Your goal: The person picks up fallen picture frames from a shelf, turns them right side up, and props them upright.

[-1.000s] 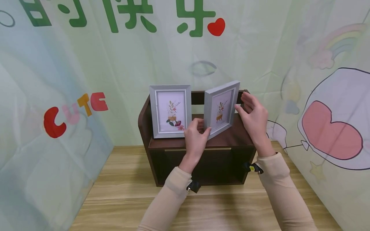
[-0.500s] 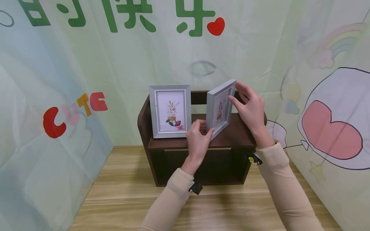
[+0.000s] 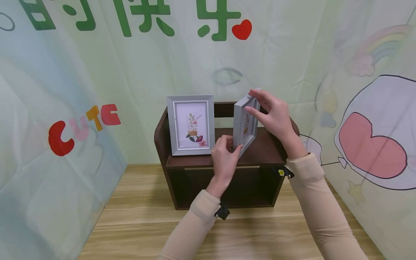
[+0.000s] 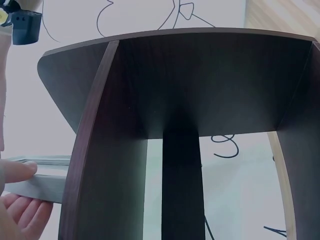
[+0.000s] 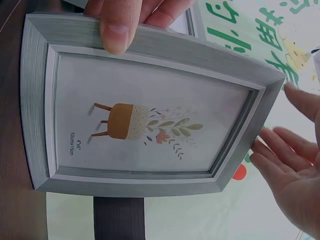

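Observation:
A grey picture frame (image 3: 239,124) stands angled on the dark brown shelf unit (image 3: 263,151). My left hand (image 3: 223,160) pinches its lower left edge, thumb in front and fingers behind. In the right wrist view that thumb lies on the border of the frame (image 5: 120,120), whose print shows a plant in an orange legged pot. My right hand (image 3: 274,117) is at its upper right corner, with thumb and fingers spread and extended; whether they touch it is hard to tell. A second grey picture frame (image 3: 191,126) stands at the shelf's left side, facing forward.
The shelf unit's side panel (image 3: 161,135) rises left of the second frame. Below the top shelf is an open compartment (image 3: 224,187). The unit stands on a wood-grain surface (image 3: 130,216), with a printed cloth backdrop (image 3: 136,72) behind and on both sides.
The right-hand frame has turned further, its face now more sideways to the right. My right hand has moved left and up to its upper corner; my left hand, still pinching, shifted slightly right.

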`<action>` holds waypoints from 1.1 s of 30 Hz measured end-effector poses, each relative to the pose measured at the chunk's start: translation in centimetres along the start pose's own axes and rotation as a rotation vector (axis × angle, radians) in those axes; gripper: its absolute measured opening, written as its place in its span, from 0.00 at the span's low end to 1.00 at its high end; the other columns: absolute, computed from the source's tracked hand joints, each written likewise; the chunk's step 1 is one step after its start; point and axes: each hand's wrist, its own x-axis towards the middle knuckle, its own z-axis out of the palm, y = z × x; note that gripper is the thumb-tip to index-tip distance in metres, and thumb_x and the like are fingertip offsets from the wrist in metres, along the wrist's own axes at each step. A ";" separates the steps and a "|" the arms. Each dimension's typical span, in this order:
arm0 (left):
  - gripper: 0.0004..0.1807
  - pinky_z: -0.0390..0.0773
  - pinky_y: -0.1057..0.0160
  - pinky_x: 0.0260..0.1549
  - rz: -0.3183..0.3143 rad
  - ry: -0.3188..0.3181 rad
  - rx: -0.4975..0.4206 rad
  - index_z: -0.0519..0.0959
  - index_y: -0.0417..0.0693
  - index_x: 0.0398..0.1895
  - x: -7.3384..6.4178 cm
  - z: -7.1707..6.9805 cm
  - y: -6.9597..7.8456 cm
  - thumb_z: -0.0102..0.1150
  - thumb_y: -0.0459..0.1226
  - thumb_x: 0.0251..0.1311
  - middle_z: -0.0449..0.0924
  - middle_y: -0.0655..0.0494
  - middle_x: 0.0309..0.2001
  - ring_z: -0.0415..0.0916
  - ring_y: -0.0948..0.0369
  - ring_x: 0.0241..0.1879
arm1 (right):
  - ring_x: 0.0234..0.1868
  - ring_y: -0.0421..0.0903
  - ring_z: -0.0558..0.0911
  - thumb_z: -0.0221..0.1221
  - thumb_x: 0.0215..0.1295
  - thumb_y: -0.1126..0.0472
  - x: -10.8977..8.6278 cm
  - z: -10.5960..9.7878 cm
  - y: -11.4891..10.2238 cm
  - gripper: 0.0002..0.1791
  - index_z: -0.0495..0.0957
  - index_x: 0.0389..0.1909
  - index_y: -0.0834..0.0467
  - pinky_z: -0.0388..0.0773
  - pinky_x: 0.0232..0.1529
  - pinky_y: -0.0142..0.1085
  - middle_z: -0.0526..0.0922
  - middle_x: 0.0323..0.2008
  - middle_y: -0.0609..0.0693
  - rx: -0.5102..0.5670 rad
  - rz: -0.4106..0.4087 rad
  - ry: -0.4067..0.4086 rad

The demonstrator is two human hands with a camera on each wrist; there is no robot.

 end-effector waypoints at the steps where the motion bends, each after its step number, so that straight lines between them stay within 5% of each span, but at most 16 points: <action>1: 0.16 0.83 0.65 0.35 -0.004 -0.003 0.000 0.77 0.40 0.38 0.0 0.0 0.0 0.72 0.34 0.48 0.80 0.48 0.36 0.80 0.59 0.34 | 0.60 0.48 0.76 0.66 0.55 0.66 0.0 0.0 -0.1 0.28 0.74 0.59 0.61 0.70 0.61 0.33 0.78 0.57 0.55 -0.005 0.006 -0.021; 9: 0.16 0.83 0.67 0.35 0.000 -0.004 -0.020 0.77 0.41 0.38 -0.5 0.1 0.1 0.72 0.34 0.47 0.79 0.49 0.35 0.81 0.59 0.33 | 0.62 0.53 0.73 0.66 0.55 0.69 -0.4 -0.2 -2.9 0.28 0.72 0.59 0.68 0.67 0.64 0.38 0.76 0.58 0.62 -0.004 0.026 -0.096; 33: 0.10 0.80 0.72 0.40 -0.119 -0.142 -0.217 0.79 0.39 0.40 -0.8 -0.2 1.3 0.59 0.25 0.55 0.79 0.47 0.39 0.81 0.58 0.40 | 0.63 0.51 0.72 0.66 0.54 0.70 0.7 -1.1 -2.2 0.28 0.73 0.57 0.68 0.64 0.67 0.41 0.75 0.59 0.61 0.083 0.029 -0.259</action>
